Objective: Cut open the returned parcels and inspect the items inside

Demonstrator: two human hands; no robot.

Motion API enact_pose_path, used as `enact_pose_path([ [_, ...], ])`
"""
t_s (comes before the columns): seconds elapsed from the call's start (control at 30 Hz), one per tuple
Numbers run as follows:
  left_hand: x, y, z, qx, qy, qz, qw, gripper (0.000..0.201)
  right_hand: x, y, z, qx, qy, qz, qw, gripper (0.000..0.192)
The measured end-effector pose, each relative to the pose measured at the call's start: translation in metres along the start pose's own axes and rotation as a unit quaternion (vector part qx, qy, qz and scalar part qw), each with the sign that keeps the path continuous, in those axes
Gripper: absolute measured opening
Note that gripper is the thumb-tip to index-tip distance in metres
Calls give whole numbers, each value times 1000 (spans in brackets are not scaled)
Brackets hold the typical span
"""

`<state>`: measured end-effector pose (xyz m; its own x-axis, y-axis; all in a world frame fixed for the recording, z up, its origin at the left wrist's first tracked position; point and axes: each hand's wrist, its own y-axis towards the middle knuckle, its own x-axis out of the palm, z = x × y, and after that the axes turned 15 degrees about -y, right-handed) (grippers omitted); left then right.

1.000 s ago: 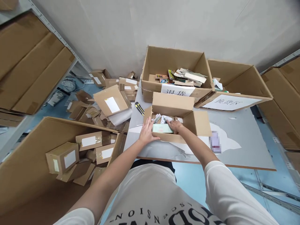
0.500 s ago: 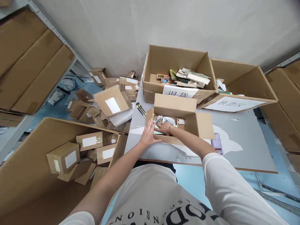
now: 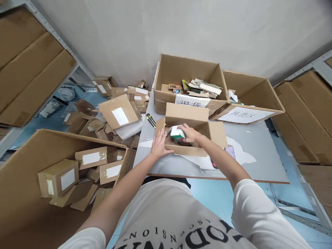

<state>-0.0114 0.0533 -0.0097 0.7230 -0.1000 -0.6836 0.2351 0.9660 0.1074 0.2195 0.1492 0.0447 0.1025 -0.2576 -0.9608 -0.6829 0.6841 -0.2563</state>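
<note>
An open cardboard box (image 3: 192, 150) stands on the table before me, its flaps folded out. My left hand (image 3: 159, 145) rests on the box's left front corner, fingers stretched over the edge and thumb along the front. Inside the box opening, my right hand (image 3: 190, 134) grips a small white and green carton (image 3: 177, 132), which is tilted and raised off the bottom. What lies beneath it is mostly hidden by the carton and the front wall.
Behind stand a large carton (image 3: 190, 64) with books and another (image 3: 251, 88), both bearing handwritten paper signs. A black and yellow utility knife (image 3: 150, 120) lies left of the box. Left is a big bin (image 3: 62, 136) of parcels; a blurred purple item (image 3: 230, 151) lies right.
My right hand has come up from the bottom of the box, now with the white and green carton in it. My left hand stays at the corner. The view has shifted slightly.
</note>
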Motion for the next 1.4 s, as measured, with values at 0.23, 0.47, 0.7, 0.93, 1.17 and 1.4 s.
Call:
enact_pose_path([
  [0.23,-5,1,8,-3,37,-4,999,112,-28,-85,21,116,114,265,950,72],
  [0.47,-8,-1,16,2,76,-6,997,113,-55,-190,1,152,93,385,905,73],
  [0.7,-9,-10,31,26,86,-14,996,104,9,-240,-46,129,121,351,920,77],
  [0.93,8,-37,53,90,51,-61,993,60,77,-207,-55,113,190,263,939,68],
  [1.17,65,-59,77,73,-153,-143,975,99,112,-177,-44,39,218,211,952,65],
  [1.4,94,-57,72,2,-196,-127,972,90,121,-175,-50,22,200,152,968,57],
])
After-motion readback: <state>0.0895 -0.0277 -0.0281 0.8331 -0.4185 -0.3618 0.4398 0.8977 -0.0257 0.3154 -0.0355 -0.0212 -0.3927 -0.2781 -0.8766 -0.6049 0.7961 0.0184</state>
